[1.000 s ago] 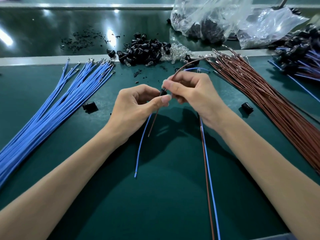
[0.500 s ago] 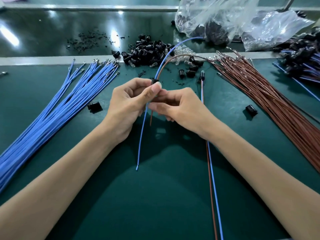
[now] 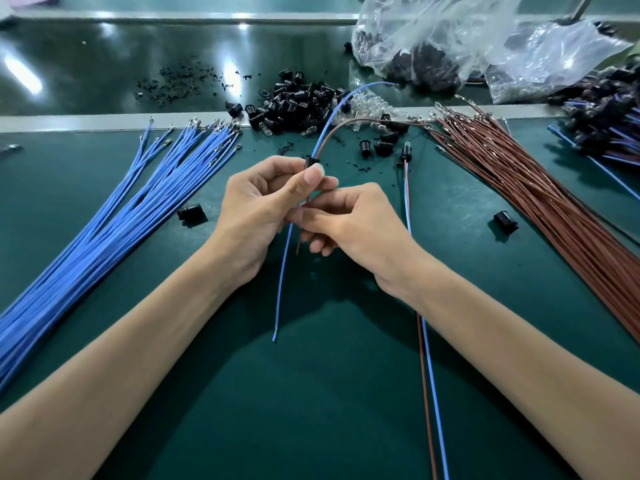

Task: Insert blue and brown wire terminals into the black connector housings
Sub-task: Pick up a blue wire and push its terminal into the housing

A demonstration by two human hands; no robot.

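Now that the right hand (image 3: pixel 353 223) has dropped to pinch both wires (image 3: pixel 281 282), the black housing (image 3: pixel 311 162) pinched by the left hand (image 3: pixel 252 209) looks threaded.

two hands, left hand (image 3: pixel 256 209) and right hand (image 3: pixel 356 223). one held housing (image 3: pixel 311 162), carrying one blue wire (image 3: pixel 282 278) and one brown wire (image 3: pixel 298 244). one finished pair (image 3: pixel 429 368) on the mat. two lone housings (image 3: pixel 190 213) (image 3: pixel 504 221). one blue bundle (image 3: pixel 104 237), one brown bundle (image 3: pixel 554 209) and one heap (image 3: pixel 301 105), each too many to count. two bags (image 3: pixel 433 32) (image 3: pixel 554 64).
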